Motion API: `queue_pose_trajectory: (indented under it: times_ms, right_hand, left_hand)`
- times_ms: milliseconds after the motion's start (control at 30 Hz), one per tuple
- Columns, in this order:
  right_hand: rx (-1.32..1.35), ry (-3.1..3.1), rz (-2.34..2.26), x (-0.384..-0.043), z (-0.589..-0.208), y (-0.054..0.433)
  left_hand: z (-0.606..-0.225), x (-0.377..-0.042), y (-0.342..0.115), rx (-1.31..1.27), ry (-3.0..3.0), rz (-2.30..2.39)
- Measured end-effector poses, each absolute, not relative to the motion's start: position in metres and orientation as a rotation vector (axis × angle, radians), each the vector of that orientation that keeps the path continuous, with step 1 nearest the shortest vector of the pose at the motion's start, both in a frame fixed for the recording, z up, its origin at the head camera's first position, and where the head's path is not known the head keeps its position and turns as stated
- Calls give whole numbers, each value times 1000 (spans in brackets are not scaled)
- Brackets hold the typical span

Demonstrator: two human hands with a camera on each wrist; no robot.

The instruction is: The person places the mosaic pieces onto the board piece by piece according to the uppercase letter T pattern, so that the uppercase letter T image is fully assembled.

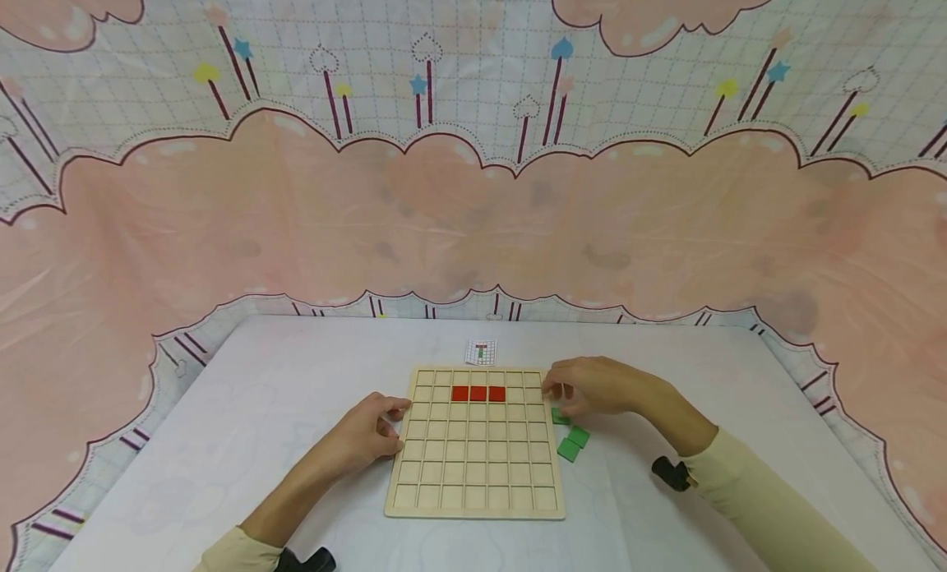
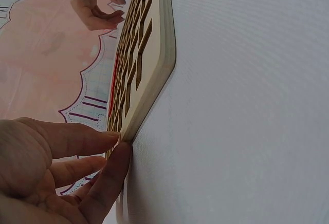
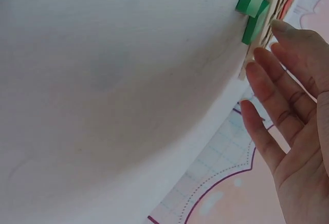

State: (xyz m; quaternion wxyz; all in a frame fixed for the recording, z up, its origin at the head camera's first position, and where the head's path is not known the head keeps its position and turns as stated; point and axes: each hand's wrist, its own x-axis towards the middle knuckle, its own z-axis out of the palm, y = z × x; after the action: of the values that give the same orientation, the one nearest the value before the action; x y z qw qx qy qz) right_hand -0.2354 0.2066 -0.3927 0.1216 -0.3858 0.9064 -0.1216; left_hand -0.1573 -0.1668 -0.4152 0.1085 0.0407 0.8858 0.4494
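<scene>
We see the pale wooden square-celled board [image 1: 477, 473] lying between the two hands on the white tabletop [image 1: 333, 350]. The left hand [image 1: 362, 432] has its thumb and index finger spread, their tips resting against the board's left edge. The right hand [image 1: 599, 385] is relaxed, its fingers loosely extended at the right edge; we cannot tell whether they touch it. Three green square tiles [image 1: 568, 449] lie just beside that edge, one partly under the right thumb in our head view. Three red square tiles [image 1: 478, 394] fill adjoining cells in the second row from the far side.
</scene>
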Motion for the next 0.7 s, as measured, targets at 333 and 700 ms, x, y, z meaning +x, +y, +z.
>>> queue_pose_trajectory:
  times_ms: [333,700]
  right_hand:
    - [-995,2659,-353,-227,-395,213]
    - [-1003,2659,-372,-223,-398,218]
  left_hand:
    - [-415,-157,-167,130,2595,1332]
    - [-416,-158,-168,119,2597,1329]
